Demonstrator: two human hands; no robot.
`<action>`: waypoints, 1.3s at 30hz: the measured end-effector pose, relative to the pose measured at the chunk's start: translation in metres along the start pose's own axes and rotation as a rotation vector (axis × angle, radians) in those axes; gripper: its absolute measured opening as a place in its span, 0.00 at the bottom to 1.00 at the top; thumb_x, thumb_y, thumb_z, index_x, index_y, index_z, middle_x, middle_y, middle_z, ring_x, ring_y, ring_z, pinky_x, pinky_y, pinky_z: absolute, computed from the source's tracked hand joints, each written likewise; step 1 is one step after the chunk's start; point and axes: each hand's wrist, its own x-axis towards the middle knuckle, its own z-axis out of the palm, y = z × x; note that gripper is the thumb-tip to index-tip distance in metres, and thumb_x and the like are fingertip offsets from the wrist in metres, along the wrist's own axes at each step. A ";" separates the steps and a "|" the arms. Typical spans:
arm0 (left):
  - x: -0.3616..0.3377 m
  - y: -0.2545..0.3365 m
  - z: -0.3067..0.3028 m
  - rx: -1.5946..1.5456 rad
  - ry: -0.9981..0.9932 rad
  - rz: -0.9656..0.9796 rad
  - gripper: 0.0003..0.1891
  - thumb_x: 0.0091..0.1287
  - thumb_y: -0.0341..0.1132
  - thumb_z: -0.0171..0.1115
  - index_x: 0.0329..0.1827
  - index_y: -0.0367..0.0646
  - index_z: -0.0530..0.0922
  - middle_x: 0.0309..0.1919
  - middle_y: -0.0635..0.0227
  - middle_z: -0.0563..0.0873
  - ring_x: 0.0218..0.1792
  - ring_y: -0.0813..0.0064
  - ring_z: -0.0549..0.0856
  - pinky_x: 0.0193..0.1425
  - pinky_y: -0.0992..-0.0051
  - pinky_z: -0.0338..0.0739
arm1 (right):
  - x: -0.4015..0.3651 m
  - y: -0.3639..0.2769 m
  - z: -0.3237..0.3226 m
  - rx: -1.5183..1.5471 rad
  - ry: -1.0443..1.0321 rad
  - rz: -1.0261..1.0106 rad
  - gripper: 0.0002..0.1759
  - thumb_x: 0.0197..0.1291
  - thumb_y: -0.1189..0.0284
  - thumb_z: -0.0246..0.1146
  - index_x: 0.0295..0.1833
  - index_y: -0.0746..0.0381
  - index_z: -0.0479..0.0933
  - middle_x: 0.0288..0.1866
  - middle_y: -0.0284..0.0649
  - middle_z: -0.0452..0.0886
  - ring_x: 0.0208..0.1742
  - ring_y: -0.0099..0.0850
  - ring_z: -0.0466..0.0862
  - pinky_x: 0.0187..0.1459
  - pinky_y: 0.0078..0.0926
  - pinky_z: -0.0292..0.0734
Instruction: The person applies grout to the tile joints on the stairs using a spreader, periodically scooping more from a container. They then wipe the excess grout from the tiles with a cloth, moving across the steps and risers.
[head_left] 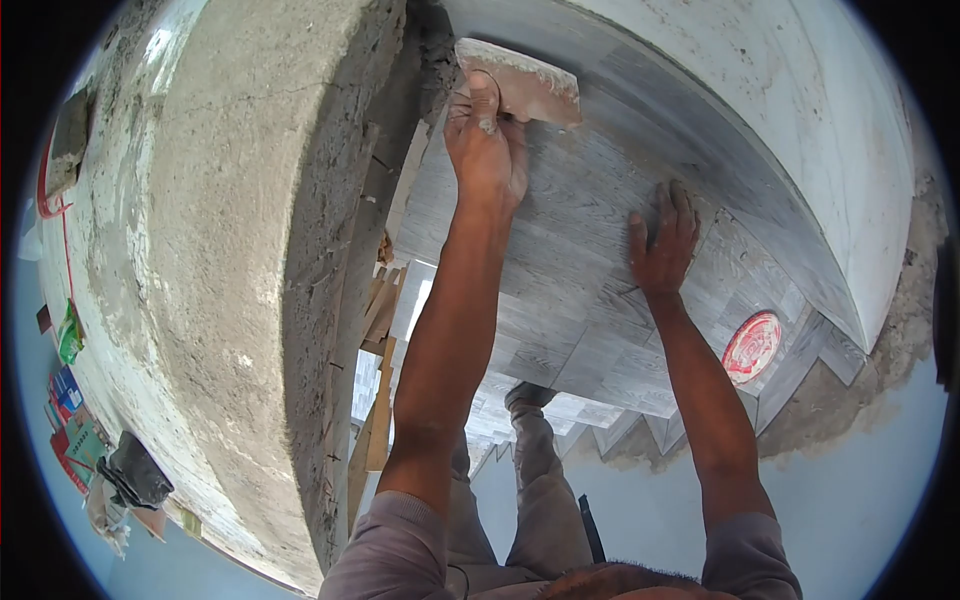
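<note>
My left hand [486, 140] grips a flat piece of tile [525, 80] smeared with grey mortar, held against the far end of the grey wood-grain tiled floor [580, 330], beside the rough cement edge. My right hand [662, 240] lies flat with fingers spread on a floor tile, holding nothing. Both arms reach forward. My bent leg and foot [528, 398] rest on the tiles below.
A thick curved concrete slab [230, 250] fills the left. Wooden offcuts [380, 310] lie in the gap beside it. A red round lid [751, 346] sits on the tiles at right. Jagged cut tile edges [640, 432] border bare cement. Packets and a dark bag [135, 472] lie lower left.
</note>
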 end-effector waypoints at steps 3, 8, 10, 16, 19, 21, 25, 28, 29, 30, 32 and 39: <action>-0.008 0.018 0.029 -0.172 -0.017 -0.042 0.17 0.75 0.42 0.58 0.56 0.38 0.73 0.50 0.67 0.81 0.51 0.71 0.83 0.58 0.68 0.81 | -0.002 0.000 0.000 -0.002 -0.008 0.001 0.33 0.65 0.57 0.62 0.71 0.60 0.67 0.74 0.49 0.66 0.76 0.48 0.62 0.75 0.56 0.50; -0.012 0.041 0.052 -0.219 -0.003 -0.101 0.15 0.77 0.42 0.56 0.57 0.41 0.73 0.49 0.68 0.82 0.46 0.74 0.83 0.51 0.69 0.81 | -0.001 0.000 0.000 0.010 -0.003 0.004 0.32 0.65 0.57 0.62 0.71 0.59 0.67 0.74 0.49 0.65 0.76 0.49 0.62 0.75 0.56 0.50; -0.010 0.046 0.052 -0.187 -0.014 -0.124 0.14 0.78 0.41 0.55 0.57 0.42 0.74 0.48 0.68 0.82 0.44 0.75 0.83 0.48 0.70 0.81 | -0.001 0.000 -0.001 0.010 -0.009 0.005 0.32 0.65 0.58 0.62 0.71 0.59 0.67 0.74 0.49 0.65 0.76 0.49 0.62 0.75 0.56 0.51; -0.002 0.057 0.067 -0.263 0.017 -0.157 0.11 0.80 0.38 0.50 0.52 0.40 0.76 0.37 0.68 0.83 0.32 0.76 0.80 0.35 0.75 0.79 | 0.000 -0.002 -0.003 0.019 -0.014 0.024 0.32 0.66 0.56 0.62 0.72 0.58 0.66 0.74 0.47 0.65 0.77 0.48 0.62 0.75 0.57 0.50; -0.002 0.055 0.075 -0.211 0.080 -0.127 0.12 0.80 0.39 0.49 0.53 0.40 0.76 0.38 0.68 0.82 0.31 0.76 0.79 0.35 0.75 0.79 | -0.001 -0.002 -0.002 0.016 -0.016 0.034 0.32 0.65 0.57 0.61 0.71 0.58 0.67 0.74 0.47 0.65 0.77 0.48 0.62 0.75 0.57 0.50; -0.015 0.044 0.091 -0.249 0.136 -0.178 0.13 0.81 0.40 0.48 0.53 0.41 0.75 0.39 0.67 0.82 0.31 0.76 0.79 0.34 0.75 0.78 | -0.001 -0.001 -0.003 0.012 -0.017 0.040 0.32 0.65 0.57 0.61 0.71 0.58 0.67 0.74 0.47 0.65 0.77 0.47 0.62 0.75 0.57 0.51; -0.058 0.001 0.119 -0.153 0.187 -0.247 0.16 0.82 0.43 0.44 0.55 0.40 0.74 0.41 0.68 0.80 0.35 0.76 0.78 0.33 0.74 0.75 | -0.001 -0.001 -0.004 -0.002 -0.020 0.036 0.32 0.66 0.56 0.61 0.71 0.59 0.67 0.75 0.46 0.65 0.77 0.46 0.62 0.76 0.57 0.50; -0.100 -0.033 0.143 -0.084 0.193 -0.357 0.19 0.79 0.49 0.51 0.54 0.38 0.73 0.41 0.67 0.79 0.37 0.75 0.78 0.35 0.73 0.74 | 0.003 0.006 0.011 0.011 -0.356 0.376 0.33 0.66 0.55 0.60 0.72 0.59 0.67 0.75 0.46 0.65 0.77 0.46 0.62 0.76 0.57 0.49; -0.113 -0.042 0.150 -0.057 0.211 -0.422 0.21 0.78 0.50 0.54 0.54 0.38 0.72 0.42 0.67 0.79 0.38 0.75 0.78 0.35 0.73 0.74 | -0.003 0.011 0.017 0.013 -0.358 0.375 0.33 0.66 0.55 0.60 0.72 0.59 0.67 0.75 0.46 0.65 0.77 0.46 0.62 0.76 0.57 0.49; -0.128 -0.052 0.149 -0.054 0.214 -0.420 0.21 0.78 0.50 0.54 0.54 0.38 0.72 0.42 0.67 0.79 0.38 0.75 0.78 0.35 0.73 0.74 | -0.009 0.016 0.021 0.108 -0.307 0.354 0.33 0.66 0.55 0.59 0.72 0.59 0.67 0.75 0.46 0.65 0.77 0.47 0.62 0.76 0.57 0.49; -0.148 -0.061 0.140 -0.004 0.217 -0.549 0.23 0.73 0.51 0.61 0.56 0.39 0.70 0.43 0.64 0.79 0.38 0.75 0.79 0.35 0.74 0.76 | -0.020 0.031 0.033 0.305 -0.200 0.306 0.32 0.66 0.55 0.59 0.72 0.59 0.67 0.75 0.46 0.65 0.77 0.47 0.62 0.76 0.57 0.49; -0.113 0.054 0.099 0.265 0.122 -0.019 0.14 0.73 0.36 0.61 0.54 0.39 0.69 0.45 0.58 0.81 0.39 0.73 0.86 0.31 0.78 0.84 | -0.001 0.000 -0.002 0.019 -0.004 0.025 0.32 0.67 0.57 0.60 0.72 0.60 0.67 0.74 0.48 0.65 0.77 0.48 0.62 0.75 0.59 0.51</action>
